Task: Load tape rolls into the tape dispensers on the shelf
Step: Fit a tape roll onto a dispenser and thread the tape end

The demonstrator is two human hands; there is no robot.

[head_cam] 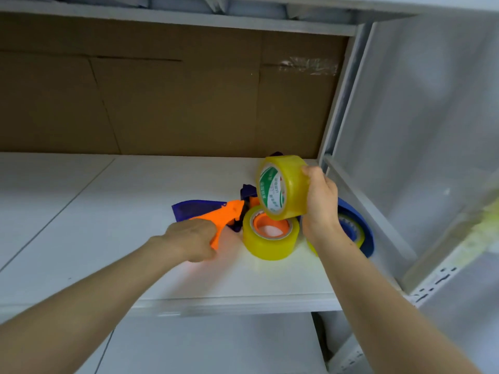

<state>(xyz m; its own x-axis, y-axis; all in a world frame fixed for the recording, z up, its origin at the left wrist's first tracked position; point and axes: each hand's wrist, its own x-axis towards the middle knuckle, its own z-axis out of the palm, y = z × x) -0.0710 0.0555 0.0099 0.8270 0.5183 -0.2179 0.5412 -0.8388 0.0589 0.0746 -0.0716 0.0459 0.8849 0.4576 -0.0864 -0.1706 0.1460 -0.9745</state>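
Note:
My right hand (pixel 320 202) grips a yellow tape roll (pixel 283 184) with a green and white label, held on edge above the white shelf (pixel 135 201). Just below it, a second yellow roll (pixel 270 238) sits on the hub of an orange tape dispenser (pixel 224 214) lying flat. My left hand (pixel 193 238) holds that dispenser by its orange handle. A blue dispenser (pixel 359 228) with a yellow roll inside stands behind my right wrist, partly hidden. Dark blue dispenser parts (pixel 197 209) lie behind the orange one.
Brown cardboard (pixel 172 98) lines the back of the shelf bay. A grey metal upright (pixel 340 103) and frosted panel (pixel 418 117) close off the right side. Another shelf board runs overhead (pixel 175 20). The shelf's front edge (pixel 229 303) lies below my forearms.

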